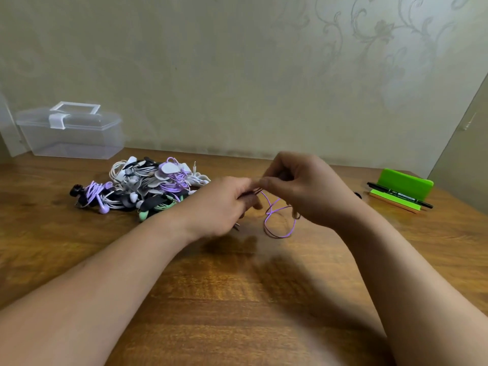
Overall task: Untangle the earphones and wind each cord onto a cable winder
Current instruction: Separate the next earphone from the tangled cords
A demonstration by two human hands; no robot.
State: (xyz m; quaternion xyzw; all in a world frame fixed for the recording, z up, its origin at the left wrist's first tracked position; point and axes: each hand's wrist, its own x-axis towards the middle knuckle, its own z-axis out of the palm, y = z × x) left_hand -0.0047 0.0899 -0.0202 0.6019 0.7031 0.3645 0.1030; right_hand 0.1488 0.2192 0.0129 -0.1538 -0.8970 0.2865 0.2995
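Here, both bare forearms reach forward and the hands meet above the middle of the wooden surface [237, 299]. The left hand [224, 204], knuckles up and fingers curled, grips one end of a purple earphone cord [278, 236]. The right hand [303, 188] pinches the same cord between thumb and forefinger, just beside the left fingertips. The cord hangs below them in a loose loop reaching the surface. To the left lies a tangled pile of earphones [142, 186], and behind it stands a clear plastic box [71, 138], lid closed. At far right a black marker [398, 195] lies against a green stand [404, 183]; its label is too small to read.
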